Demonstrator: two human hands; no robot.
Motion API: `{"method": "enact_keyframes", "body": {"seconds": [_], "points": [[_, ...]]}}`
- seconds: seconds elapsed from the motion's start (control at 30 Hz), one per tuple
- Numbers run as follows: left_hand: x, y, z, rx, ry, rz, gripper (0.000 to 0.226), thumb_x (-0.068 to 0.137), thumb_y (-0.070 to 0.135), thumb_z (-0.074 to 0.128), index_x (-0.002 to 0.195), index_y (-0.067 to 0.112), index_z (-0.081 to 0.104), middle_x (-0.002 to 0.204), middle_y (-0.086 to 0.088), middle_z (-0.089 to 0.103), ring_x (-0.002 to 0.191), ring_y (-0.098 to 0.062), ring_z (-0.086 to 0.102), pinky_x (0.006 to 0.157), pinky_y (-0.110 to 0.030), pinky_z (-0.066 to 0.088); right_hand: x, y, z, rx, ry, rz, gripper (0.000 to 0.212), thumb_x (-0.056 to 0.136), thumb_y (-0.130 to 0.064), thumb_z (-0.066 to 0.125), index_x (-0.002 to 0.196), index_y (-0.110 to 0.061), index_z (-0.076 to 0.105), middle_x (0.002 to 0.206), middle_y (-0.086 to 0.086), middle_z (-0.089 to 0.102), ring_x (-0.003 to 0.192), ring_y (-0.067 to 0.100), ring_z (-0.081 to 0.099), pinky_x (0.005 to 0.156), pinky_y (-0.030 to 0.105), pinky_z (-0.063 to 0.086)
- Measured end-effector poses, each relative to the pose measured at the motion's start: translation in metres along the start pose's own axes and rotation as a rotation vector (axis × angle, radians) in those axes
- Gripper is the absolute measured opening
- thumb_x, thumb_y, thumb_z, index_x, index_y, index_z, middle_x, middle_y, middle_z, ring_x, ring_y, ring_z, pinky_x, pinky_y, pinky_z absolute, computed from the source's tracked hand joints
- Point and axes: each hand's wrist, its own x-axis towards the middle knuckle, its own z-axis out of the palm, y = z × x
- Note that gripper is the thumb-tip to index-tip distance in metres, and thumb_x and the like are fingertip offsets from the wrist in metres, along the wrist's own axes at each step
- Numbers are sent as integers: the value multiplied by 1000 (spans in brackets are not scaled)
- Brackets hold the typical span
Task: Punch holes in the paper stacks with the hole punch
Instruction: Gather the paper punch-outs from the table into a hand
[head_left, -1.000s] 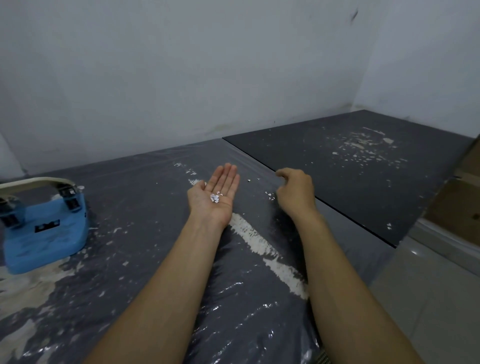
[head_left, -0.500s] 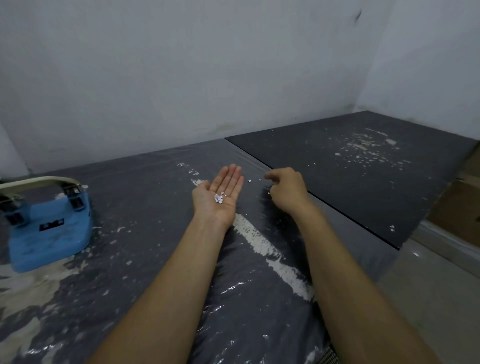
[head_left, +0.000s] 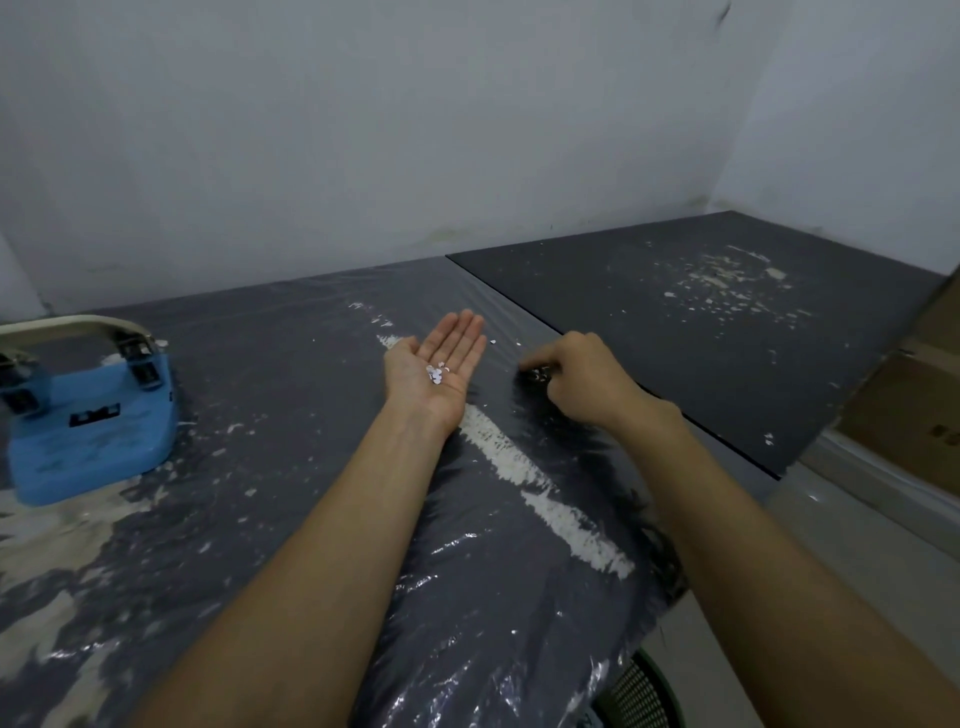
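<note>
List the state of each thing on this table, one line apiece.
left hand: palm up, fingers straight, small white paper dots lying in it
paper dots: heaped loosely on the palm
right hand: knuckles up, fingers curled down at the tabletop; whether it pinches a dot cannot be told
hole punch: upright at the far left, untouched, handle raised
plastic-covered table: streaked with white residue, a few stray dots near the hands

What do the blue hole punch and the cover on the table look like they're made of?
The hole punch: its blue base looks like matte moulded plastic, scuffed and dusty; the pale handle could be painted metal or plastic, hard to tell. The table cover looks like thin clear plastic film, judging by its wrinkles and glossy highlights over a dark grey surface.
</note>
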Motion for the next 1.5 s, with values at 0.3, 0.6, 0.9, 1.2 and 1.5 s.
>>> {"method": "enact_keyframes", "body": {"seconds": [0.3,0.6,0.9,1.2,1.5], "points": [[0,-1,1,8,2,2,52,108,22,23,108,-11,63,105,-29,72,107,-40,69,102,-49,52,-8,-10,15,-87,118,105,37,84,9,59,108,-11,77,103,13,74,97,33,67,85,38,57],[3,-2,-1,26,-9,8,52,108,22,22,105,-11,63,97,-28,73,105,-39,69,102,-48,51,24,7,11,50,188,155,50,80,16,60,122,-9,70,123,12,69,115,24,64,105,33,48],[3,-1,-1,29,-15,7,52,108,22,23,108,-11,63,105,-29,72,109,-40,68,102,-48,51,14,-1,11,-104,6,-87,58,78,12,54,123,-20,71,122,7,71,112,26,64,100,35,50],[1,-2,0,33,-10,3,53,109,23,22,112,-11,62,109,-28,71,110,-39,68,101,-47,52,-4,13,-6,29,147,102,42,79,16,60,115,-3,73,109,15,73,98,24,69,95,36,55],[0,-1,-1,34,-17,9,52,109,23,22,109,-10,62,102,-28,73,110,-39,68,101,-47,52,0,-17,22,4,179,-1,30,82,11,66,104,-6,77,102,9,76,95,20,70,85,19,50]]}}
